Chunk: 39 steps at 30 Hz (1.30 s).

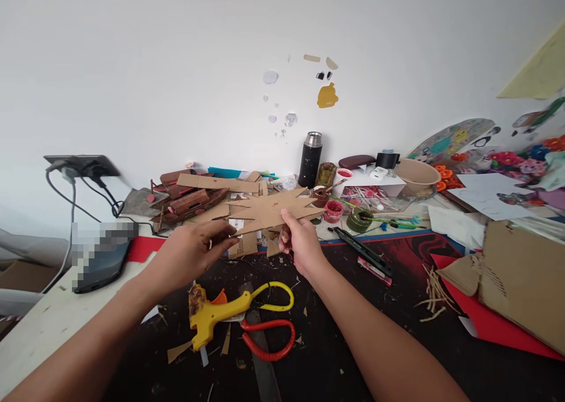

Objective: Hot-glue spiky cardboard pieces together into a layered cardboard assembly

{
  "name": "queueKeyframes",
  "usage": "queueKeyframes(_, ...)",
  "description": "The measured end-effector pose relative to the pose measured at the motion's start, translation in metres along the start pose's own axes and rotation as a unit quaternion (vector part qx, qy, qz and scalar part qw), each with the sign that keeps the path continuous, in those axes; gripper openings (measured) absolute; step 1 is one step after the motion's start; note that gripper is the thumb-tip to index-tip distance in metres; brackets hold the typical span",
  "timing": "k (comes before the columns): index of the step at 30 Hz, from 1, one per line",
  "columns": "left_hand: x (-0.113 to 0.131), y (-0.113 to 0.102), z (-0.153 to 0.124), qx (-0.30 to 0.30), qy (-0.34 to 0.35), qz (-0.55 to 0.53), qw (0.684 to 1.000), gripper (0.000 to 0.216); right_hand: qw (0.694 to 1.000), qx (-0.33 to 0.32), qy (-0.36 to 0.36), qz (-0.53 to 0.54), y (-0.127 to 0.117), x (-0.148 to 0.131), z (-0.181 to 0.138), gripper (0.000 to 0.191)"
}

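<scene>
In the head view, the cardboard star (271,205) sits at the middle of the frame, raised over the dark mat (320,343) on the bench (42,346), its spikes fanning out to left and right. The right hand (300,240), at centre, grips its near edge, thumb flat on the upper face and fingers curled beneath. The left hand (200,246), left of centre, is narrowed at the lower-left spike, with thumb and fingertips about its tip; how firmly they press is hard to tell. The piece looks light and fairly stiff across its broad middle, dry and not slippery, but the slim spikes would probably bend or crease under a hard pinch (the tips most of all). The safest hold is likely the wide body near the centre, thumb above and fingers below, with only a light touch on any spike. Below the hands, in the lower middle of the frame, a yellow glue gun (220,316) lies beside scissors (282,322) with one yellow and one red loop, and a dark metal strip (266,369) runs down to the bottom edge. Right of centre lies a black cutter (362,252), with a green paint jar (359,221) just beyond it.
</scene>
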<state>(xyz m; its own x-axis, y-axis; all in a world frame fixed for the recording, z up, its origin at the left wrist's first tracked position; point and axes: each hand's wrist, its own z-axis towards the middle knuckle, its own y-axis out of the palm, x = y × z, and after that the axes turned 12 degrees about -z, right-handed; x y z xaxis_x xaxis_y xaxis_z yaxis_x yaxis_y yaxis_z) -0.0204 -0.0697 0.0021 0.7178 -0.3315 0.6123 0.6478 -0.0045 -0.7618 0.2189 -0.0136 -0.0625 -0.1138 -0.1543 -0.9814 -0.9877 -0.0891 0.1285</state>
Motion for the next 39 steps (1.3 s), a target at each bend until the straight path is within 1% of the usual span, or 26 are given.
queueKeyframes(3,-0.002,0.001,-0.002,0.037,0.058,0.023,0.997,0.036,1.0,-0.009,0.017,0.009,0.0,-0.001,-0.001,0.064)
queueKeyframes(6,0.0,0.0,-0.003,0.065,0.099,0.013,0.993,0.033,0.999,-0.023,0.041,0.025,-0.001,-0.003,-0.001,0.065)
queueKeyframes(11,0.004,-0.003,-0.006,0.077,0.118,0.01,0.99,0.033,0.992,-0.051,0.095,0.063,0.0,-0.005,-0.002,0.061)
queueKeyframes(16,0.007,-0.004,-0.007,0.094,0.14,-0.002,0.986,0.028,0.985,-0.062,0.139,0.079,0.002,-0.004,-0.003,0.054)
queueKeyframes(20,0.008,-0.005,-0.008,0.088,0.149,-0.002,0.985,0.027,0.984,-0.075,0.145,0.077,0.003,-0.004,-0.003,0.052)
queueKeyframes(31,0.011,-0.005,-0.01,0.101,0.234,-0.009,0.967,0.013,0.982,-0.078,0.154,0.078,0.004,-0.006,-0.004,0.056)
queueKeyframes(39,0.008,0.0,-0.011,0.095,0.253,0.012,0.963,0.013,0.984,-0.076,0.15,0.067,0.003,-0.005,-0.003,0.056)
